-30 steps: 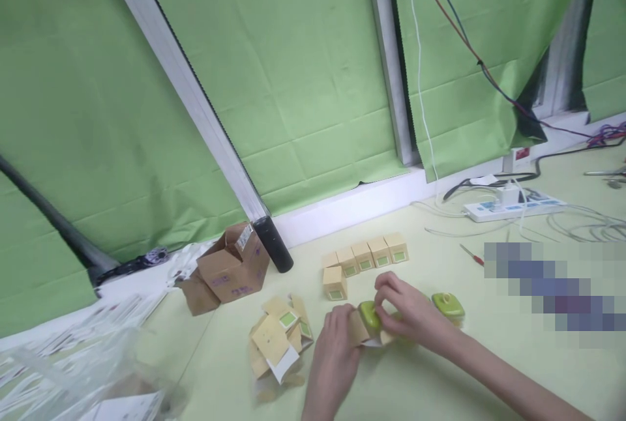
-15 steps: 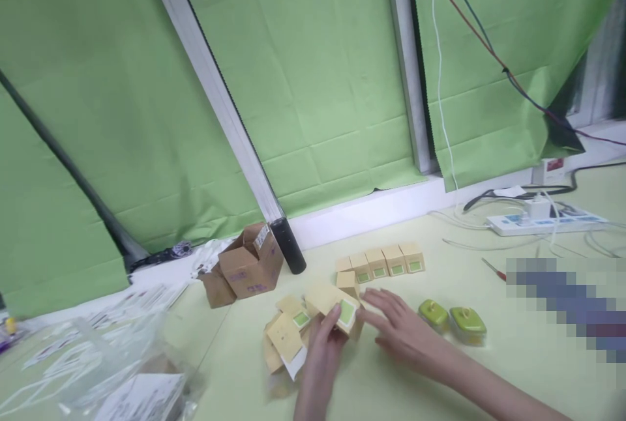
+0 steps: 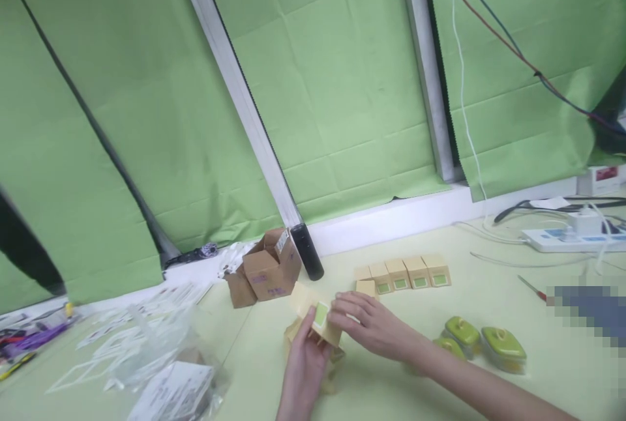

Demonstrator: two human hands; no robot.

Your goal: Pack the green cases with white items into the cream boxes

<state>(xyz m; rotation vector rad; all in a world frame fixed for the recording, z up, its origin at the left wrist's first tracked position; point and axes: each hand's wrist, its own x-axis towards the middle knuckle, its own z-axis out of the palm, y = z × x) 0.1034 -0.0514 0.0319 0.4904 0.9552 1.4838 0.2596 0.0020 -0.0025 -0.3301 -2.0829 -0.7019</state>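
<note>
A small tan cardboard box [image 3: 331, 332] with a green label is held up at the lower middle, its flap raised on the left. My left hand [image 3: 304, 359] is closed around its lower side, thumb beside the label. Bent fingers of my right hand [image 3: 364, 323] press against the box's right edge; their tips are partly hidden. Beneath the box, flattened tan cartons [image 3: 292, 333] lie on the table, mostly covered by my left hand. Past my hands stands a row of several similar boxes [image 3: 401, 273], with one more box [image 3: 366, 287] in front.
Green-lidded containers [image 3: 503, 347] sit right of my right forearm. A brown carton [image 3: 271, 268] and a black cylinder [image 3: 307, 251] stand at the back. Plastic bags [image 3: 161, 343] lie left. A screwdriver [image 3: 533, 287] and a power strip [image 3: 548, 238] are on the right.
The view has shifted left, so things appear farther right. The held box is tilted up more, and my right fingers now meet its edge. A third green lid shows beside my right forearm.
</note>
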